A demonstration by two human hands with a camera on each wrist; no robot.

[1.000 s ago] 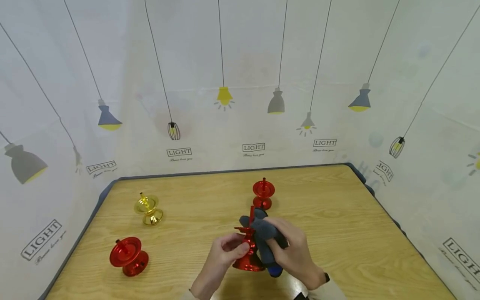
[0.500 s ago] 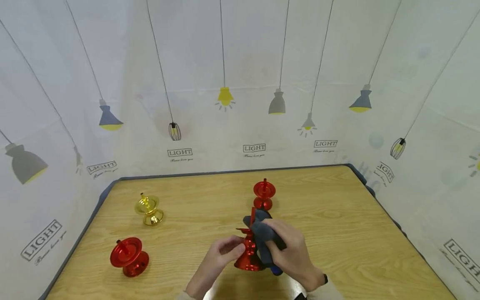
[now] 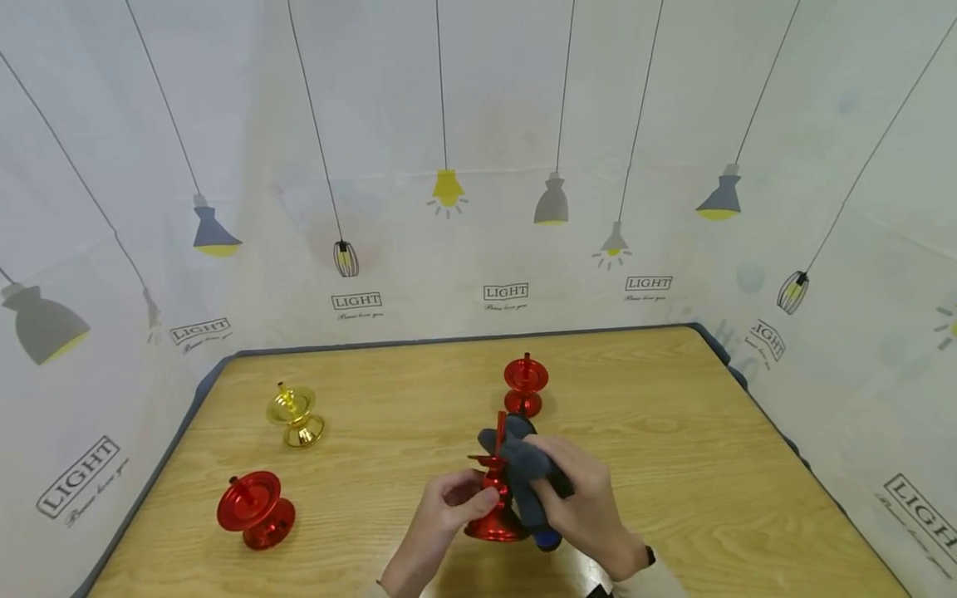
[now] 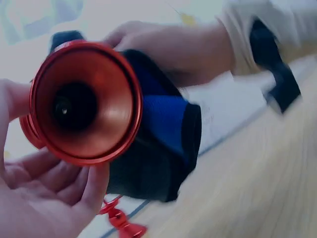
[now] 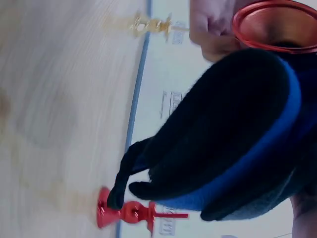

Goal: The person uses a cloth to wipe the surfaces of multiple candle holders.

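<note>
My left hand [image 3: 443, 519] grips a red candle holder [image 3: 499, 525] by its body, raised over the near middle of the surface [image 3: 695, 448], while my right hand [image 3: 586, 498] pinches a dark cloth [image 3: 527, 459] against its flank — wiping of this piece appears under way, unfinished. A gold holder [image 3: 303, 431], a second red holder [image 3: 271, 526] to the left and a third red holder [image 3: 524, 404] beyond the cloth stand untouched; whether those are done or waiting I cannot tell. Open room lies to the right, the back edge [image 3: 419, 341] well off — only the third red holder crowds forward movement.
</note>
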